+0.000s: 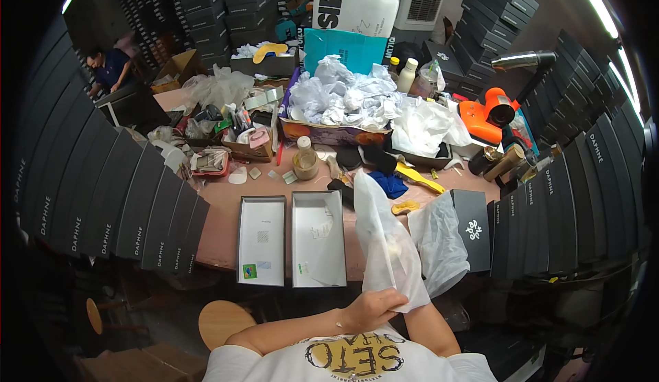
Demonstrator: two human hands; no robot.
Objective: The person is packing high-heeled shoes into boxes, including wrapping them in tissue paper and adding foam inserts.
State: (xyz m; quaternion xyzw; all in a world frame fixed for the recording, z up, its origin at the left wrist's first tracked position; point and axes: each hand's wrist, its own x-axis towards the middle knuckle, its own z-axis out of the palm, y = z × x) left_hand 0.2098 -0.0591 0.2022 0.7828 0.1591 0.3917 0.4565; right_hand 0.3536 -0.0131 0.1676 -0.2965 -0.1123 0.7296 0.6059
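My left hand (374,310) is closed on the lower edge of a translucent white bag (383,234), which stands up in front of me. My right forearm (430,328) runs up behind that edge, and the bag covers my right hand, so its fingers cannot be made out. Left of the bag, an open shoebox base (318,272) with printed paper inside lies beside a second shallow open box part (262,251). Touching the bag's right side is another crumpled translucent bag (439,245), against a dark grey shoebox (473,227).
Crumpled white paper (343,97) fills a purple carton at the back. A jar (305,162), blue cloth (389,184) and yellow shoehorn-like piece (420,178) lie mid-table. An orange heat-gun-like tool (491,114) stands right. Stacked shoeboxes (137,203) flank both sides; a person (110,70) is far left.
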